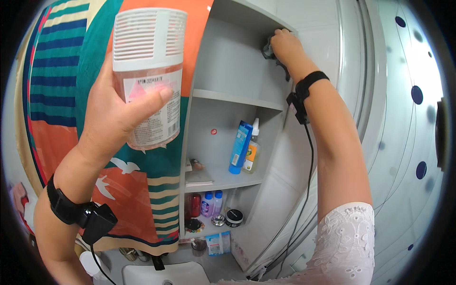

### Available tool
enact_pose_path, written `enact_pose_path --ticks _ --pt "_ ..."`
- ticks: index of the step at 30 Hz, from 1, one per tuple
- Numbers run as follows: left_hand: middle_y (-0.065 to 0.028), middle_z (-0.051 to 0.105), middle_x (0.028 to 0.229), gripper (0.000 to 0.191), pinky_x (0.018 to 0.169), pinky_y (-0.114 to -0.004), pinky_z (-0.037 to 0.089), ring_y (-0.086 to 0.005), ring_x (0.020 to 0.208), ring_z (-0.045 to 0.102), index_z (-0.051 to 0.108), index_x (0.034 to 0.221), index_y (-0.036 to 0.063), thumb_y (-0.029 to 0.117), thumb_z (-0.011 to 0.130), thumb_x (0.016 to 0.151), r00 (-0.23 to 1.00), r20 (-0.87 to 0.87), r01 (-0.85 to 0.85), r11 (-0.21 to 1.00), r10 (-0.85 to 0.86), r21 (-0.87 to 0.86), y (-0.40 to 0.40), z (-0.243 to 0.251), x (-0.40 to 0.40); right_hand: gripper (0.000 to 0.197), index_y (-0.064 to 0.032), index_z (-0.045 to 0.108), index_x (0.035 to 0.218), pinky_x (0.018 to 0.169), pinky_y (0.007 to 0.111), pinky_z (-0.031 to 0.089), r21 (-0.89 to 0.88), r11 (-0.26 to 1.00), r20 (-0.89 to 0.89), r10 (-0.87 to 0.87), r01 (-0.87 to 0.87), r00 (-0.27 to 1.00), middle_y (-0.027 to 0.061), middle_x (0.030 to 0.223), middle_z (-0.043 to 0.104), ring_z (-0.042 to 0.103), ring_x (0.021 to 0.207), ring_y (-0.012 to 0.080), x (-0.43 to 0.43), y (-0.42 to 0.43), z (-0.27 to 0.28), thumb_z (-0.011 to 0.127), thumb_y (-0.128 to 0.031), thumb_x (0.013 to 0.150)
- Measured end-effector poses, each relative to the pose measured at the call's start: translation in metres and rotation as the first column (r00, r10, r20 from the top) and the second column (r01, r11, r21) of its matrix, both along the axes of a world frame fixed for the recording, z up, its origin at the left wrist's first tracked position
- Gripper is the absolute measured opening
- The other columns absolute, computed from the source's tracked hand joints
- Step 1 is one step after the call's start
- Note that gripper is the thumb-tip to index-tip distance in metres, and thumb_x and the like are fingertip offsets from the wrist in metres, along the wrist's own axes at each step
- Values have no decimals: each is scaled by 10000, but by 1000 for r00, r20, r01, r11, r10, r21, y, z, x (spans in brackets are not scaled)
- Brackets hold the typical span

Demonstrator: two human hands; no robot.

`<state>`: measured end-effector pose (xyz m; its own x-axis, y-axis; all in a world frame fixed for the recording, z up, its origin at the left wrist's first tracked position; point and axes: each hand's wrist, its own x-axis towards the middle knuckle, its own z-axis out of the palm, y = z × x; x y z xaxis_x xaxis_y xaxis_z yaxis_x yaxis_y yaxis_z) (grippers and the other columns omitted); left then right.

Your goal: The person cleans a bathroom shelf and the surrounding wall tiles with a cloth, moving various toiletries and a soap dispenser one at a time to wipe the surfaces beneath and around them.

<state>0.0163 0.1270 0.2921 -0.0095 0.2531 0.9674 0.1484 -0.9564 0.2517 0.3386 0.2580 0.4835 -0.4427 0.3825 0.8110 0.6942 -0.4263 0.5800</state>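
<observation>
My left hand [117, 103] is wrapped around a clear plastic jar [153, 124] with a slatted white lid [149, 39]. Pinkish contents show through its wall, and a printed label faces me. Up at the right side of the top compartment, my right hand [288, 44] grips a dark grey cloth [269, 50]. Part of that cloth hangs down along the side panel of the grey wall cabinet [231, 57]. Its fingers hide how much of the cloth is bunched in them.
On the middle shelf [235, 99] level below stand a blue tube [240, 148] and a clear bottle [253, 156]. Several bottles [212, 205] and a black jar [234, 217] occupy the lower shelf. A patterned curtain [57, 71] hangs left, above a white sink [167, 274]. Cables run from both wrist straps.
</observation>
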Motion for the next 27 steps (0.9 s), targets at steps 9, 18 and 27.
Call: enact_pose_path --ticks 9,18,27 --pt "-132 570 1147 681 879 -340 457 -212 1052 572 422 1278 15 289 722 731 1000 4 13 1000 -13 16 12 -11 7 483 -46 458 1330 1083 369 307 -427 887 23 -185 176 983 129 1416 415 399 1291 280 7 16 -37 480 -232 884" --pt "-100 569 1165 605 896 -309 453 -166 1054 562 416 1271 19 130 713 755 989 29 141 990 -142 16 -12 -13 -1 370 -24 604 1130 914 389 427 -742 603 -508 -220 -293 833 155 1120 629 571 1041 327 -8 4 -80 493 -295 904" --pt "-106 574 1127 589 879 -313 460 -172 1025 570 425 1228 17 163 727 745 995 86 55 998 -52 -36 -26 -7 -12 294 -45 599 1078 748 314 433 -431 311 -890 8 -847 456 51 887 548 502 813 165 -125 -28 -99 522 -247 878"
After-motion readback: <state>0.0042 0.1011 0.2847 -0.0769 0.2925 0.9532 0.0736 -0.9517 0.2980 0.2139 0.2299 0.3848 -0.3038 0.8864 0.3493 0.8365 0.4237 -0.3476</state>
